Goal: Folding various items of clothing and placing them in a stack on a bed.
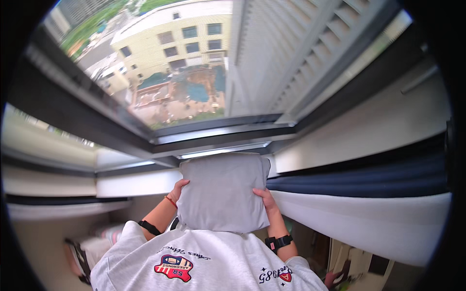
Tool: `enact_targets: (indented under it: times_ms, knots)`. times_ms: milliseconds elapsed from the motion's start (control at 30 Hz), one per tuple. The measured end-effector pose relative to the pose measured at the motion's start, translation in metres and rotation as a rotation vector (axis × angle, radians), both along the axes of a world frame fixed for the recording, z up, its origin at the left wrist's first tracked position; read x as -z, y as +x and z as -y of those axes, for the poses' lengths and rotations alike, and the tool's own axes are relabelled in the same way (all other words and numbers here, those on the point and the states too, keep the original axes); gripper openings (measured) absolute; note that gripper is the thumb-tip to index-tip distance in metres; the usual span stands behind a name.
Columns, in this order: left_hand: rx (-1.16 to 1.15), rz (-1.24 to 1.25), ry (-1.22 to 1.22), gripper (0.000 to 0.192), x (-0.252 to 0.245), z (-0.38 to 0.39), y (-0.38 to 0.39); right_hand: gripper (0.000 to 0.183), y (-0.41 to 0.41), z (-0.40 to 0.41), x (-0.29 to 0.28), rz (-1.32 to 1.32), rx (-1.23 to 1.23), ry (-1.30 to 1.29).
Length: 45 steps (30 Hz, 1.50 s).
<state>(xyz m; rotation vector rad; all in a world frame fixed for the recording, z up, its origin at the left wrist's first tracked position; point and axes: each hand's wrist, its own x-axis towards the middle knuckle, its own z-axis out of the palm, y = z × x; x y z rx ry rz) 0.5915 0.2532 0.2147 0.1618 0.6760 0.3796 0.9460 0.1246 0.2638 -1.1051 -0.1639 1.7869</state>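
Observation:
A folded light grey cloth (222, 192) is held up in front of my chest, its far edge close to the window sill. My left hand (178, 190) grips its left side, thumb on top and fingers hidden beneath. On the opposite side my right hand (266, 198) holds it the same way, with the thumb lying over the fabric. The near edge of the cloth meets the front of my printed light grey shirt (218, 258).
Beyond the cloth rises a dark-framed window (218, 143) with buildings outside. A white louvred panel (284, 62) stands outside at the right. Navy and white curtains (364, 187) hang on my right. The white sill (138, 183) runs to my left.

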Motion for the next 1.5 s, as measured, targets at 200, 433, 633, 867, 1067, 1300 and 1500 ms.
enact_targets:
  times_ms: [200, 433, 633, 867, 1067, 1300, 1500]
  knots:
    - [-0.386, -0.021, 0.116, 0.067, -0.012, 0.067, -0.083, 0.06, -0.042, -0.064, 0.025, -0.01, -0.443, 0.185]
    - [-0.753, 0.023, 0.197, 0.067, -0.069, 0.235, -0.177, 0.06, -0.184, -0.062, -0.06, -0.028, -0.856, 0.12]
    - [-1.145, -0.002, 0.22, 0.063, -0.044, 0.334, -0.24, 0.06, -0.325, -0.069, -0.082, 0.078, -1.18, 0.182]
    - [-1.49, -0.201, 0.15, 0.068, 0.067, 0.424, -0.293, 0.055, -0.463, -0.061, -0.069, 0.164, -1.466, 0.193]
    - [-1.774, -0.275, -0.041, 0.033, -0.005, 0.445, -0.313, 0.054, -0.564, -0.052, -0.077, 0.156, -1.645, 0.183]
    - [-2.018, -0.17, -0.08, 0.045, -0.037, 0.452, -0.335, 0.054, -0.682, -0.05, -0.072, 0.046, -1.837, 0.072]
    - [-2.134, -0.108, -0.004, 0.053, -0.01, 0.457, -0.394, 0.056, -0.819, -0.062, -0.057, -0.095, -2.069, 0.017]
